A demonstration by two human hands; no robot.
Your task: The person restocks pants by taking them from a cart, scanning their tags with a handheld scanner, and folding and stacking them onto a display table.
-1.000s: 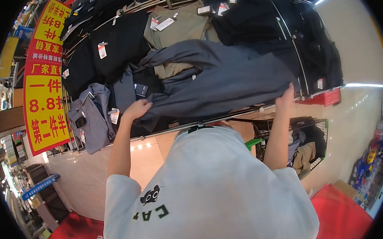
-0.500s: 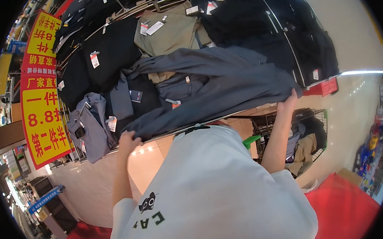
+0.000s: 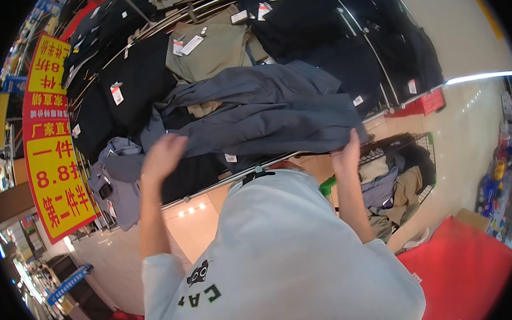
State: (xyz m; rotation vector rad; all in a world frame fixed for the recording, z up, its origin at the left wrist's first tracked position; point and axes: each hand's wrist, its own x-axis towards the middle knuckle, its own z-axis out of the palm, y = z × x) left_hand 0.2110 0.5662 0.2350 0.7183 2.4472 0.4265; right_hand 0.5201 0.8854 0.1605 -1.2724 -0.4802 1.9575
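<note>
Dark grey trousers (image 3: 269, 123) lie stretched sideways over the front of a clothes rack, their two legs partly folded over each other. My right hand (image 3: 347, 156) grips the right end of the trousers, thumb on top. At their left end, my left hand (image 3: 165, 155) is closed around the near edge of the cloth, slightly blurred, with its fingertips partly hidden. Just left of it hang blue-grey trousers (image 3: 119, 182) with a tag. Under the stretched pair, black garments (image 3: 194, 177) and a white price tag (image 3: 230, 157) show.
Khaki trousers (image 3: 210, 47) and black trousers (image 3: 139, 73) with tags hang further back on metal rails. A yellow-red sale sign (image 3: 47, 172) stands at the left. A shopping cart with clothes (image 3: 405, 188) is at my right, near a red cloth-like surface (image 3: 464, 275).
Both hands have moved: the left up and away from me, the right inward and slightly down. The grey trousers' near edge has risen and folded back, exposing more black cloth underneath.
</note>
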